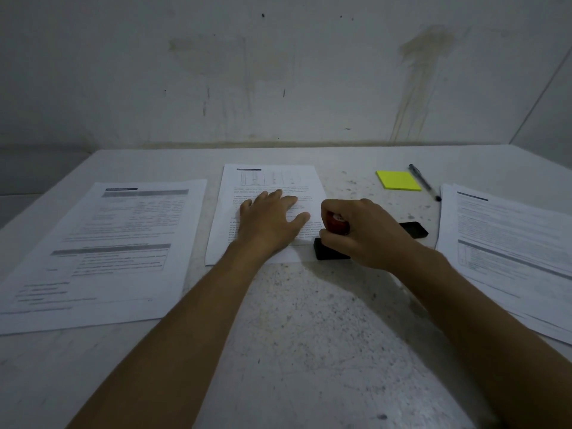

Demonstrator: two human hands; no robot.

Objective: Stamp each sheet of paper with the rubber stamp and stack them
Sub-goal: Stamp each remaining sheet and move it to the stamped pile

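Note:
A printed sheet (272, 181) lies in the middle of the table, and my left hand (272, 218) rests flat on it with fingers spread. My right hand (362, 233) grips the red-handled rubber stamp (338, 225) and holds it down on a black ink pad (329, 253) just right of the sheet's lower corner. A stack of printed sheets (102, 249) lies at the left. Another pile of sheets (507, 243) lies at the right edge.
A black lid or case (416, 229) sits behind my right hand. A yellow sticky-note pad (398, 180) and a black pen (424, 182) lie at the back right. The speckled table (309, 320) meets a stained wall at the back.

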